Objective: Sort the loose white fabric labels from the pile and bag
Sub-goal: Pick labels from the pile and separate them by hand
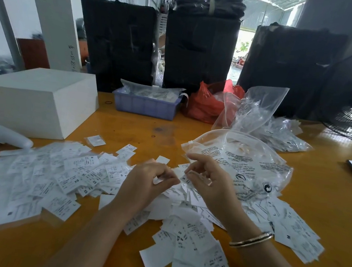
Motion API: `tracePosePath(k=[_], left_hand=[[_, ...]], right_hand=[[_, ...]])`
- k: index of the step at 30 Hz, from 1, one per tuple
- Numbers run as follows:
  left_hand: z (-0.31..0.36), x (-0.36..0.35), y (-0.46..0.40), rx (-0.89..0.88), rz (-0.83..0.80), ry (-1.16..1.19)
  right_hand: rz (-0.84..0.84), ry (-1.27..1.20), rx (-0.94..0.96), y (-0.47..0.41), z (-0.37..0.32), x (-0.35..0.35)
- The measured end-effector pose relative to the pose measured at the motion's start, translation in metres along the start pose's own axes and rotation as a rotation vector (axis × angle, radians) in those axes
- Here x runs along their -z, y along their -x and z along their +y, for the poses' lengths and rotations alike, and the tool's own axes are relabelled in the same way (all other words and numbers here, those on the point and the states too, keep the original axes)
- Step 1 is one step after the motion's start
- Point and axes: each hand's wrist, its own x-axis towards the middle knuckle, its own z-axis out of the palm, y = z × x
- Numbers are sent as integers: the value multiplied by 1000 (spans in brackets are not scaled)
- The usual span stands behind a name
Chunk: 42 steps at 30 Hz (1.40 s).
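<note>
White fabric labels (39,176) are spread in a broad loose pile across the orange-brown table (128,129), thickest to the left and in front of the hands, with a smaller drift to the right. Judged very light, thin and limp; easily disturbed by a draught or a sleeve, and likely to cling or slide in layers, so each is best pinched at a free edge or corner and peeled off singly. Black print is seen on most, with size marks (XS, S, XL, M) legible on several; some lie blank side up. A clear plastic bag (253,161) with printed warning text lies just beyond the right hand, over the far edge of the pile; judged slippery and floppy, to be held at its mouth. Left hand (147,184) is curled, a small white label (158,179) pinched at its fingertips. Right hand (207,178) has fingers bent over the pile; whether anything is gripped cannot be told.
</note>
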Motion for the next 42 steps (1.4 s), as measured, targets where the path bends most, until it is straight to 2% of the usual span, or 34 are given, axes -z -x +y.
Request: tracePosePath(k=[6, 10, 14, 16, 28, 31, 35, 42], left_hand=[[-1, -3, 0, 28, -98, -31], [1, -4, 1, 59, -73, 95], [-2, -2, -1, 167, 34, 228], [-3, -2, -2, 184, 39, 274], [-4, -4, 0, 265, -100, 332], [-4, -6, -1, 255, -95, 328], [-1, -8, -1, 284, -7, 410], [-3, -7, -3, 316, 29, 429]], right_hand=[[-72, 56, 38, 0, 1, -2], [-64, 30, 63, 1, 1, -9], [32, -237, -146, -2, 9, -1], [37, -281, -203, -3, 12, 2], [-53, 117, -22, 1, 10, -2], [1, 64, -81, 2, 9, -11], [109, -117, -204, 3, 7, -16], [-32, -25, -142, 5, 0, -22]])
